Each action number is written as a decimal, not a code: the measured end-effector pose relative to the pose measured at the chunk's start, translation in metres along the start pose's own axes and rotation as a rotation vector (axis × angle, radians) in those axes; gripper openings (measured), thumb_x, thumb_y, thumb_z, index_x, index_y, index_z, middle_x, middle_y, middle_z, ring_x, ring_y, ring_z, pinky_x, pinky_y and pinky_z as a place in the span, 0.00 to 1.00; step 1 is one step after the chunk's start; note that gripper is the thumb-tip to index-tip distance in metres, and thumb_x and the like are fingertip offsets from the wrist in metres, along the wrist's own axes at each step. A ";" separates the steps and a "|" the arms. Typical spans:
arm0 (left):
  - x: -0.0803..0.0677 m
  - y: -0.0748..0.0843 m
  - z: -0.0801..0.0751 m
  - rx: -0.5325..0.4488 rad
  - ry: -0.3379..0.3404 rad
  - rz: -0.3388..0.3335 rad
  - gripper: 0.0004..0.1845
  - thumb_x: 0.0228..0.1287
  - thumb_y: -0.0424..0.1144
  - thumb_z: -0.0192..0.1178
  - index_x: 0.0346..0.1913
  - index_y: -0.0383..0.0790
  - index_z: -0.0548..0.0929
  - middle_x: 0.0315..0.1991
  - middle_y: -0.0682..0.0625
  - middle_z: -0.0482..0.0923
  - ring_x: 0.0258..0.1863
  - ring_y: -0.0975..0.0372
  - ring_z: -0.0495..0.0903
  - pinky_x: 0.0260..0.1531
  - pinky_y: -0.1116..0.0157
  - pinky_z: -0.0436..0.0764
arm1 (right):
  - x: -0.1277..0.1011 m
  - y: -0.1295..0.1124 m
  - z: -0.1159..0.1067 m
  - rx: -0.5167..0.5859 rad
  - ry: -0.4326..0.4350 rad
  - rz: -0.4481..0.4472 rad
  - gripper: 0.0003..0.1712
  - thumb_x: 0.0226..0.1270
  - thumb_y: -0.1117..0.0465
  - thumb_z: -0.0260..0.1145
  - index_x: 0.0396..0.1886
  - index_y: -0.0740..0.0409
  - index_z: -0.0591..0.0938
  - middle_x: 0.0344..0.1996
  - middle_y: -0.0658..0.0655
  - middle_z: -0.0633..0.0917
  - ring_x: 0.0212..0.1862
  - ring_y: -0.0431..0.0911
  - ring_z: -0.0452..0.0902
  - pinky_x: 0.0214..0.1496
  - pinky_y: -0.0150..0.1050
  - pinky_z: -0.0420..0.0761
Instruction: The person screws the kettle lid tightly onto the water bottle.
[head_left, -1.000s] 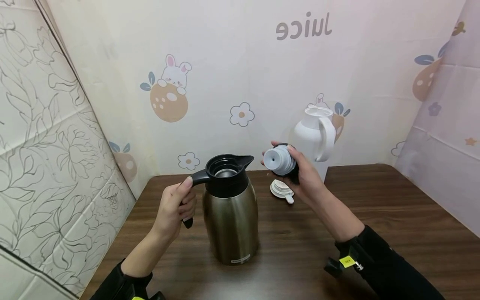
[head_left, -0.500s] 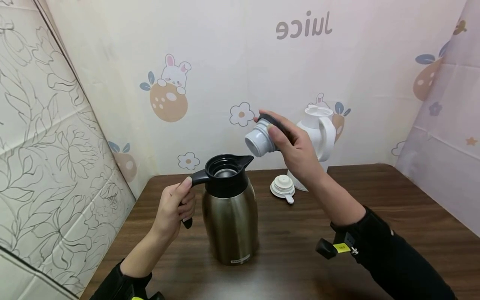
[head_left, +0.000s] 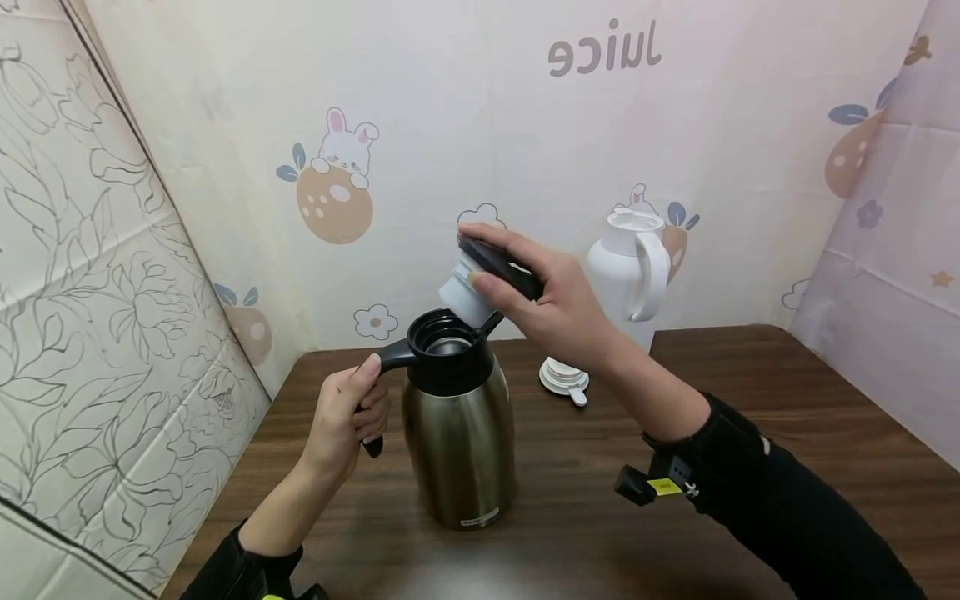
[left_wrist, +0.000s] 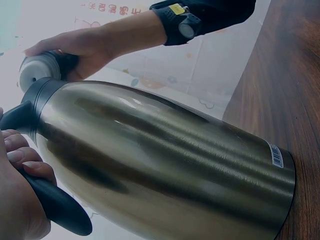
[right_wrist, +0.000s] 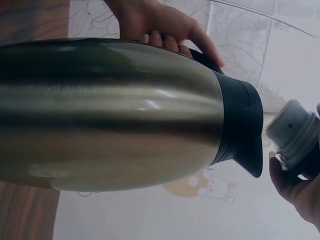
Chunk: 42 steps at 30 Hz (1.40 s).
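Observation:
A bronze metal thermos jug [head_left: 459,450] with a black collar and spout stands upright on the table, its mouth uncovered. My left hand [head_left: 351,408] grips its black handle [head_left: 397,356], thumb on top and fingers wrapped round. Tilted just above the mouth is a stopper [head_left: 467,293], pale grey below with a dark top. My right hand [head_left: 543,296] holds it from the right, thumb on the near side and fingers over the top. In the right wrist view the stopper [right_wrist: 295,131] shows a small gap from the jug's rim.
Behind my right hand stands a white jug [head_left: 626,258] without a lid, its handle to the right. A white stopper [head_left: 564,381] with a small tab lies on the brown wooden table [head_left: 720,400]. A printed cloth wall [head_left: 450,125] rises along the table's back.
My right hand has moved left and up from beside the white jug to over the bronze jug's mouth, turning the stopper's pale end downward. My left hand keeps its grip on the handle.

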<state>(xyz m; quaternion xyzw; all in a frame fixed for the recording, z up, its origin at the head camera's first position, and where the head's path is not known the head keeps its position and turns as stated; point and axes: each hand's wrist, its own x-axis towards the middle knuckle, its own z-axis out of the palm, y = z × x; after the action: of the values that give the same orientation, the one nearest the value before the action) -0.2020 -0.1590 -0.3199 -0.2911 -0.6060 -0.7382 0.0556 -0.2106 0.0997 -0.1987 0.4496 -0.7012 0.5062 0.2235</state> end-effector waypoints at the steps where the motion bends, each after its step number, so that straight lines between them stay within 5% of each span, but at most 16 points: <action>1: 0.000 0.000 0.000 -0.001 0.000 0.003 0.26 0.78 0.41 0.42 0.17 0.40 0.55 0.09 0.54 0.49 0.08 0.62 0.48 0.07 0.64 0.49 | 0.001 -0.003 0.002 -0.026 -0.004 -0.017 0.24 0.69 0.67 0.64 0.63 0.64 0.75 0.59 0.59 0.79 0.55 0.46 0.77 0.52 0.38 0.81; 7: -0.001 0.000 0.001 0.005 0.000 0.016 0.26 0.78 0.41 0.41 0.17 0.41 0.54 0.09 0.53 0.48 0.08 0.61 0.47 0.07 0.64 0.49 | 0.003 -0.002 0.010 -0.162 -0.043 -0.082 0.25 0.63 0.66 0.70 0.60 0.62 0.78 0.52 0.57 0.84 0.45 0.42 0.80 0.42 0.36 0.81; 14: -0.001 0.000 0.002 0.014 0.003 0.003 0.26 0.78 0.41 0.41 0.17 0.41 0.55 0.09 0.53 0.49 0.08 0.62 0.48 0.07 0.66 0.51 | 0.007 0.031 0.017 -0.279 -0.120 -0.216 0.28 0.62 0.51 0.72 0.61 0.53 0.80 0.58 0.48 0.81 0.61 0.39 0.75 0.58 0.38 0.77; 23: -0.001 -0.001 0.001 0.007 -0.004 0.008 0.26 0.79 0.40 0.40 0.17 0.41 0.54 0.09 0.53 0.49 0.08 0.61 0.48 0.06 0.66 0.51 | 0.009 0.037 0.020 -0.376 -0.225 -0.232 0.29 0.62 0.46 0.72 0.61 0.51 0.81 0.58 0.50 0.81 0.62 0.42 0.74 0.61 0.40 0.73; 42: 0.000 0.000 0.002 0.010 -0.012 0.016 0.25 0.78 0.40 0.40 0.17 0.41 0.54 0.09 0.53 0.49 0.08 0.61 0.48 0.06 0.67 0.51 | 0.013 0.040 0.017 -0.383 -0.367 -0.265 0.28 0.66 0.43 0.67 0.61 0.49 0.81 0.59 0.50 0.81 0.61 0.40 0.75 0.60 0.38 0.75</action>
<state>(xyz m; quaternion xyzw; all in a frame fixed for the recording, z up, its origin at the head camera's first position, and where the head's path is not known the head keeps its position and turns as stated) -0.2010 -0.1576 -0.3200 -0.3000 -0.6076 -0.7330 0.0590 -0.2487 0.0820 -0.2158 0.5709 -0.7479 0.2413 0.2378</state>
